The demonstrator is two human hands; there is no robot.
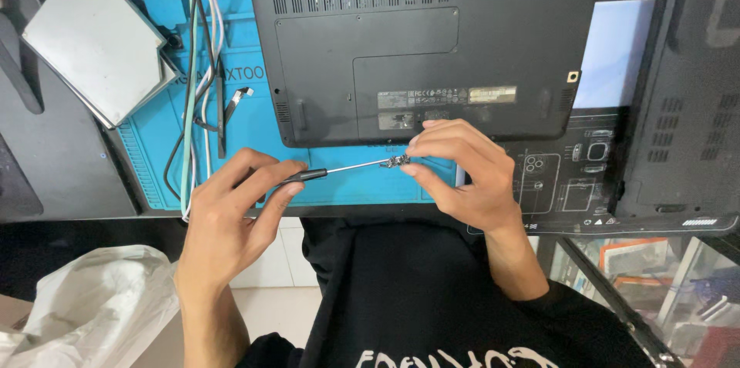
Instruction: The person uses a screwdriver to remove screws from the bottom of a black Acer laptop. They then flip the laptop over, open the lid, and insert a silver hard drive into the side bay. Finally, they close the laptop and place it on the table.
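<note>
My left hand grips the black handle of a thin screwdriver, whose metal shaft points right. My right hand pinches a small cluster of metal screws at the screwdriver's tip, between thumb and fingers. Both hands hover over the front edge of a blue work mat. Just beyond them a black laptop lies upside down on the mat, its bottom cover facing up.
A grey metal drive caddy lies at the back left. Several cables run down the mat's left side beside a black pry tool. Another dark laptop sits at the right, and a white plastic bag lies lower left.
</note>
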